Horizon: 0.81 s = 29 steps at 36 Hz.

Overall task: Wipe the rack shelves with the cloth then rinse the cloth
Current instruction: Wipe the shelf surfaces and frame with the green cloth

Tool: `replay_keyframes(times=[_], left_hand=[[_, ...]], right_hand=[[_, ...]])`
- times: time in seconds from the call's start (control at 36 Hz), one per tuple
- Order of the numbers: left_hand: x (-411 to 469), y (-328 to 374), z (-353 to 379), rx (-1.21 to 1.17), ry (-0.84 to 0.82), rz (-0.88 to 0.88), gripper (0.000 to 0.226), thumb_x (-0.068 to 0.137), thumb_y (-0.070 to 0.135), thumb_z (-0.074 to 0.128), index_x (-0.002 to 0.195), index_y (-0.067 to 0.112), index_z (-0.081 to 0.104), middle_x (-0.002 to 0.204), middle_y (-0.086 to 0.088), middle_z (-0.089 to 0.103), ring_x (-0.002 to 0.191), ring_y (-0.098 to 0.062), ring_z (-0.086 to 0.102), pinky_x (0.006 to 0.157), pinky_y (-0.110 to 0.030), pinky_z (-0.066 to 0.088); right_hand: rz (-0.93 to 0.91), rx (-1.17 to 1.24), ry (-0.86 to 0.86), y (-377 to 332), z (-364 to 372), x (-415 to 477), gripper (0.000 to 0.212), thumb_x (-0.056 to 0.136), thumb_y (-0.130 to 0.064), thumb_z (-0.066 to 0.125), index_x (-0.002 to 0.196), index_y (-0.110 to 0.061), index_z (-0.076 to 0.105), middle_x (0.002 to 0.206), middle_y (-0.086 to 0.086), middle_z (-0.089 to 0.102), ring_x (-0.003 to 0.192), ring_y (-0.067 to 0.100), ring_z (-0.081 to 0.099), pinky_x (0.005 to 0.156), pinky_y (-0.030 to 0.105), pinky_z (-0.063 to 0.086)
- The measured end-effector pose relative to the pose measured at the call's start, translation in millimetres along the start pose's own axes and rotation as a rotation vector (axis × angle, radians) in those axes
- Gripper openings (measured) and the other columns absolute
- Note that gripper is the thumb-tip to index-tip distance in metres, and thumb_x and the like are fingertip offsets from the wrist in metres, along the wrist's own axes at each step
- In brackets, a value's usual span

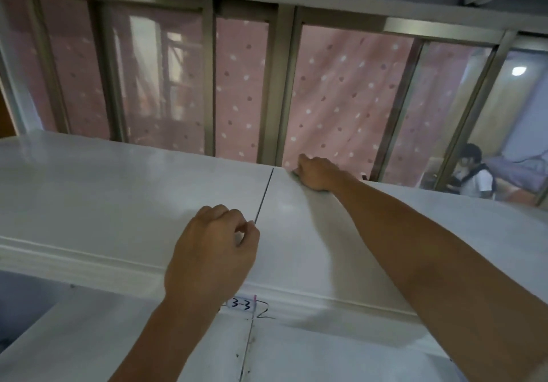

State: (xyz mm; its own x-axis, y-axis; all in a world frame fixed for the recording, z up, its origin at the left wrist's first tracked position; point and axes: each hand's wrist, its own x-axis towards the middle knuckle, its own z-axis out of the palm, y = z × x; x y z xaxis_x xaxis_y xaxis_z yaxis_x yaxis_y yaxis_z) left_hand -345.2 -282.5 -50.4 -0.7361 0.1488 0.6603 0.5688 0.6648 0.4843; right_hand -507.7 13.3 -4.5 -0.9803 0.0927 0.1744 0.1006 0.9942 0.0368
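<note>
label, 6 o'clock: "3-3" on the shelf's front edge.
left hand, just above: loose fist, knuckles resting on the shelf, holding nothing visible.
seam, 12 o'clock: dark line between panels.
right hand, 1 o'clock at the back edge: curled shut, pressing down on the cloth, only a sliver showing.
step: wiping the back edge; probably best kept flat, in overlapping strokes drawn forward.
curtain, behind.
</note>
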Motion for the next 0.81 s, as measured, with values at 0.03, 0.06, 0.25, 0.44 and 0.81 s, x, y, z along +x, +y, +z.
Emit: replay_keyframes(times=[0.03,0.06,0.25,0.44,0.81], left_hand=[[0,-1,0,-0.013,0.005,-0.006,0.028,0.09,0.019,0.067,0.065,0.017,0.056,0.066,0.007,0.053,0.072,-0.018,0.049,0.063,-0.031,0.037],[0,-1,-1,-0.025,0.017,-0.019,0.027,0.091,0.019,0.066,0.065,0.016,0.057,0.066,0.007,0.054,0.073,-0.018,0.049,0.064,-0.031,0.037],[2,-4,-1,-0.121,0.078,-0.08,0.021,0.094,0.018,0.06,0.073,0.015,0.065,0.072,0.005,0.061,0.08,-0.019,0.055,0.069,-0.032,0.041],[7,-13,-1,-0.191,0.062,-0.134,0.033,0.088,0.027,0.042,0.076,0.005,0.065,0.075,-0.007,0.066,0.076,-0.031,0.06,0.071,-0.05,0.051],[2,3,2,0.024,-0.027,-0.07,0.018,0.089,0.008,0.053,0.078,0.006,0.067,0.079,-0.007,0.061,0.084,-0.026,0.051,0.068,-0.038,0.043]], right_hand=[[-0.028,-0.001,-0.002,-7,-1,-2,0.042,0.104,-0.043,0.034,0.125,-0.007,0.04,0.119,0.025,0.058,0.099,0.036,0.056,0.074,0.037,0.036],[-0.059,-0.001,-0.002,-13,-1,-6,0.041,0.104,-0.042,0.032,0.125,-0.007,0.041,0.117,0.025,0.059,0.094,0.033,0.054,0.073,0.036,0.035],[-0.359,0.053,-0.011,-66,-16,-81,0.022,0.104,-0.041,0.034,0.108,-0.022,0.044,0.088,0.005,0.062,0.078,0.026,0.058,0.065,0.035,0.04],[-0.737,0.082,0.098,-112,-33,-205,0.018,0.103,-0.031,0.045,0.11,-0.015,0.042,0.073,0.005,0.064,0.052,0.02,0.047,0.054,0.03,0.039],[-0.226,0.053,0.047,-48,-32,-187,0.021,0.1,-0.041,0.039,0.106,-0.021,0.044,0.09,0.014,0.065,0.08,0.032,0.059,0.071,0.04,0.048]])
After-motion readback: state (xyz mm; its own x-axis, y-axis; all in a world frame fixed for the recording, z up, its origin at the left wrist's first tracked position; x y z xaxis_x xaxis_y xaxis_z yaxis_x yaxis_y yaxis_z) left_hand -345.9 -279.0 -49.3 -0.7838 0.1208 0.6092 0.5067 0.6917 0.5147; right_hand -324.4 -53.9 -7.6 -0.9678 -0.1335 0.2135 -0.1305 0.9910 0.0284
